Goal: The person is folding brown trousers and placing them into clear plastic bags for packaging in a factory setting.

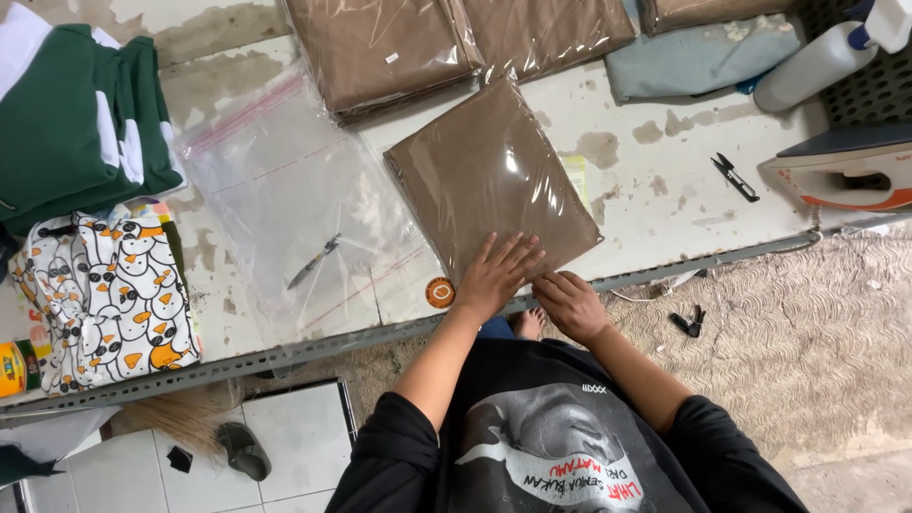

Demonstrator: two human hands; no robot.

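While the left hand (pixel 496 273) lies flat, palm down with its fingers spread apart, on the near edge of the brown folded garment sealed in a clear glossy plastic bag (pixel 489 176), the right hand (pixel 570 304) sits just beside it at the bag's near right corner, its fingers curled together; whether they pinch the plastic there I cannot tell. That brown bagged garment rests tilted on the worn, patchy white table (pixel 665 204), close to the table's metal front edge. Just left of the bagged garment lies a flat stack of empty clear plastic bags (pixel 285 190), with a small metal thread snipper (pixel 313 263) on top. A round orange tape roll (pixel 439 292) sits touching the near left corner of the bagged garment. Beyond the bagged garment, further bagged brown garments (pixel 399 47) lie side by side. Far left of it are a folded green and white garment (pixel 76 114) and a folded white cloth printed with penguins (pixel 104 294). To the right of it lie black small scissors (pixel 734 177) and, farther off, a white and orange iron (pixel 845 171).
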